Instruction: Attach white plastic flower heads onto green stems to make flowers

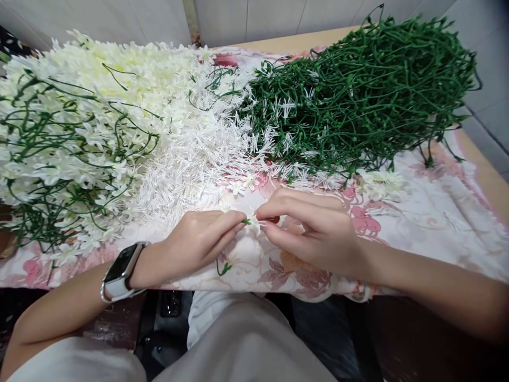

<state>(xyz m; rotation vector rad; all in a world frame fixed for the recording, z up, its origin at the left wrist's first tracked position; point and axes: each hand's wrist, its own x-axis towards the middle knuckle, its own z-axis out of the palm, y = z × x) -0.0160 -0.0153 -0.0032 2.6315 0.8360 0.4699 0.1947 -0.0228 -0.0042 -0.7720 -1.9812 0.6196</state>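
Close together over the cloth, both hands are closed in a pinch. Between the fingertips of my left hand [202, 236] is a green plastic stem [246, 222]; a branch of green stem hangs out below that hand. A small white artificial flower [254, 225] sits at the stem's tip, between the two hands. The thumb and forefinger of my right hand [314, 225] pinch at the flower, with a thin white strand showing at the fingertips. Whether they grip the petals or a white stamen piece, I cannot tell.
White flowers with green stems [79, 127] are heaped at the left. White stamen pieces [186, 164] lie in a middle pile. A tall heap of green stems [366, 95] stands back right, with loose petals [382, 184] before it. A floral cloth [441, 212] covers the table.
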